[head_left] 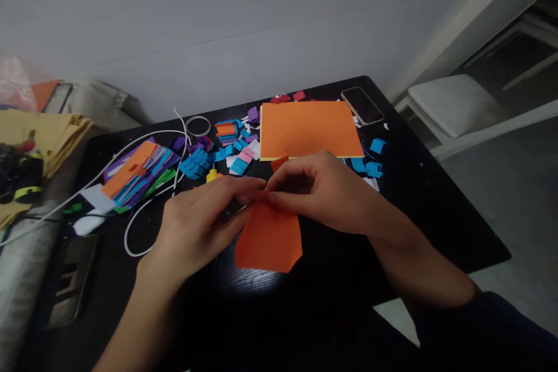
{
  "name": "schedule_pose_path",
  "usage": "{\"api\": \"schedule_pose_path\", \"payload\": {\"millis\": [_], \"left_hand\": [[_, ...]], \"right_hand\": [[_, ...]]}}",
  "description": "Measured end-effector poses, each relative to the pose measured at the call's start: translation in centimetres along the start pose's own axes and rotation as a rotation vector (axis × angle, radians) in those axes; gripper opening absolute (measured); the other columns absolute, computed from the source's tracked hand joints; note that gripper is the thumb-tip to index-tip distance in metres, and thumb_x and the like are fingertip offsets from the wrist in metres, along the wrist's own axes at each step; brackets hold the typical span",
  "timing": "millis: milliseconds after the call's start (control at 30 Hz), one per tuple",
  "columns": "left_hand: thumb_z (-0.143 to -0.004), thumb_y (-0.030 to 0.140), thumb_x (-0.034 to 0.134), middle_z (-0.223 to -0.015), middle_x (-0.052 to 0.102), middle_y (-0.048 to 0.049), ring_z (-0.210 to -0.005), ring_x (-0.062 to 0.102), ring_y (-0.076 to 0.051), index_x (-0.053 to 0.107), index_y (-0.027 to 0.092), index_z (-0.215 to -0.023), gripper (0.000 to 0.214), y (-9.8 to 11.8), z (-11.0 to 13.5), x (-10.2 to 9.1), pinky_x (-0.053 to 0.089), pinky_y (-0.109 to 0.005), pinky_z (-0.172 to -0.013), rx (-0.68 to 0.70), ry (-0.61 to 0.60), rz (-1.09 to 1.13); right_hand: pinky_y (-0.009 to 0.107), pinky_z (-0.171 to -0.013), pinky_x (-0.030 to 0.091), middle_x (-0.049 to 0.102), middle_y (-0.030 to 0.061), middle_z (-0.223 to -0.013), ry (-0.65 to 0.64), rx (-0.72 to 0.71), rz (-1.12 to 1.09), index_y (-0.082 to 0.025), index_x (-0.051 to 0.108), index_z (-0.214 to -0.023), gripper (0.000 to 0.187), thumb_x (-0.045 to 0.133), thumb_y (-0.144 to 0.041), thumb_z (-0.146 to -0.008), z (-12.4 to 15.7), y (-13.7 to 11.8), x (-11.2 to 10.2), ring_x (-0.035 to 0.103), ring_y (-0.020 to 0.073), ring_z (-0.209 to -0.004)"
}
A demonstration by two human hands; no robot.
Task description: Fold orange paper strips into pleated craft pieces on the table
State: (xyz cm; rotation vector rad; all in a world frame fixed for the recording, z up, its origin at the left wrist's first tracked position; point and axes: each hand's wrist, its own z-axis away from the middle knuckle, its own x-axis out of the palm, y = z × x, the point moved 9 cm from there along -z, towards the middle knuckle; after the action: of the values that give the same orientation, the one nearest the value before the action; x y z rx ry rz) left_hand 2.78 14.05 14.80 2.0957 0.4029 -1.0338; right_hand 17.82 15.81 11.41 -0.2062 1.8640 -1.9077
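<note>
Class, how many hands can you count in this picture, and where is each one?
2. The left hand is on the left side of the held orange paper; the right hand comes in from the right. No others show.

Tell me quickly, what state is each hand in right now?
Left hand: closed, holding the folded orange paper at its narrow part.
Right hand: closed, pinching the same paper beside the left hand.

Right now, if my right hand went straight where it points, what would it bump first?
Probably your left hand: its fingertips look just ahead, by the held paper, though depth is unclear.
</note>
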Motion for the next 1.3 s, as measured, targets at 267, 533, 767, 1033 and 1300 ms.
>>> {"api": "schedule_pose_path", "payload": {"millis": [267,533,767,1033,1300], "left_hand": [[-0.096,0.024,0.067,-0.096,0.082,0.0026,-0.080,0.079,-0.015,0.070,0.028,-0.114,0.019,0.0,-0.1,0.1,0.060,-0.022,-0.069,0.009,0.004,0.017],[-0.098,0.014,0.066,-0.098,0.080,-0.0005,-0.086,0.078,-0.015,0.071,0.025,-0.115,0.021,1.2,-0.6,0.4,0.059,-0.022,-0.073,0.112,-0.062,0.089],[-0.097,0.012,0.067,-0.096,0.079,0.0009,-0.082,0.076,-0.011,0.070,0.023,-0.113,0.020,1.7,-0.4,0.5,0.058,-0.018,-0.071,0.134,-0.083,0.100],[-0.098,0.016,0.066,-0.095,0.081,0.0026,-0.081,0.078,-0.012,0.071,0.026,-0.111,0.017,1.6,-0.6,0.1,0.058,-0.020,-0.070,0.107,-0.065,0.119],[-0.098,0.018,0.068,-0.097,0.080,0.0028,-0.082,0.076,-0.012,0.069,0.027,-0.114,0.019,1.2,-0.3,-0.2,0.057,-0.020,-0.071,0.090,-0.037,0.094]], "right_hand": [[0.026,-0.070,0.055,0.081,0.0018,-0.087,-0.012,0.005,0.008,-0.020,0.081,-0.093,0.010,0.071,-0.019,-0.090,-0.1,0.1,0.1,0.076,0.0159,-0.081],[0.024,-0.065,0.051,0.080,0.0011,-0.085,-0.095,0.035,0.086,-0.018,0.081,-0.094,0.011,0.071,-0.020,-0.090,-0.1,0.1,0.5,0.073,0.0137,-0.077],[0.020,-0.056,0.046,0.077,-0.0012,-0.076,-0.145,0.025,0.110,-0.018,0.082,-0.090,0.012,0.071,-0.016,-0.086,-0.2,0.1,0.7,0.068,0.0106,-0.068],[0.021,-0.058,0.048,0.077,-0.0004,-0.078,-0.154,0.028,0.058,-0.018,0.082,-0.093,0.018,0.069,-0.012,-0.084,-0.1,0.3,0.6,0.068,0.0117,-0.070],[0.026,-0.064,0.051,0.079,0.0013,-0.085,-0.095,0.001,0.109,-0.019,0.083,-0.101,0.022,0.066,-0.016,-0.088,-0.1,-0.2,-0.2,0.070,0.0147,-0.075]]}}
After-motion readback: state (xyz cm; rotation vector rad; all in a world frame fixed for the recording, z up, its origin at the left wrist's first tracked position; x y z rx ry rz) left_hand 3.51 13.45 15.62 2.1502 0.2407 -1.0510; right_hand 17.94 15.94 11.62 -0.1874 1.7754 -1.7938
